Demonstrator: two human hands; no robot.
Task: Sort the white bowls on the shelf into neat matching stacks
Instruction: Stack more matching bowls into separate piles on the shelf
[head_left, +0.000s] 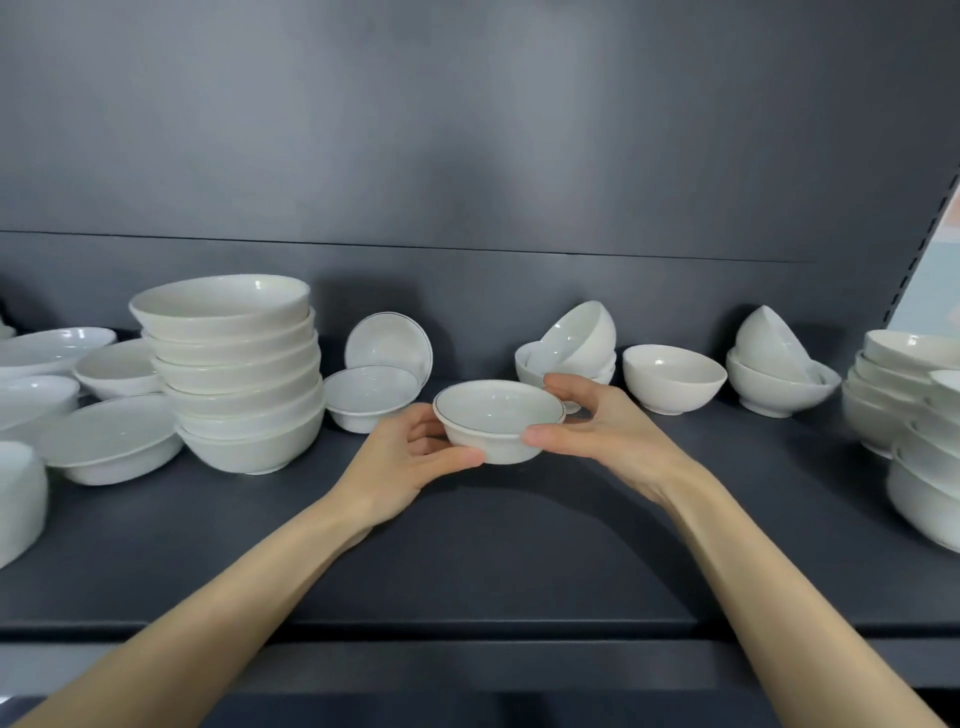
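Both hands hold a small rimmed bowl (498, 418) upright at mid-shelf, the left hand (410, 457) curled under its left side with the thumb at the base, the right hand (597, 431) pinching its right rim between thumb and fingers. The bowl sits between the two palms, over the dark shelf (467, 545). A tall stack of bowls (234, 374) stands to its left, and a single round bowl (674, 378) behind to its right.

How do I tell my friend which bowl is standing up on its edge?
On the shelf, find the tall stack of bowls at left. Just right of it, behind a low rimmed bowl, is the tipped-up bowl. It alone stands on edge, its inside facing you, a thin dark line round its rim.
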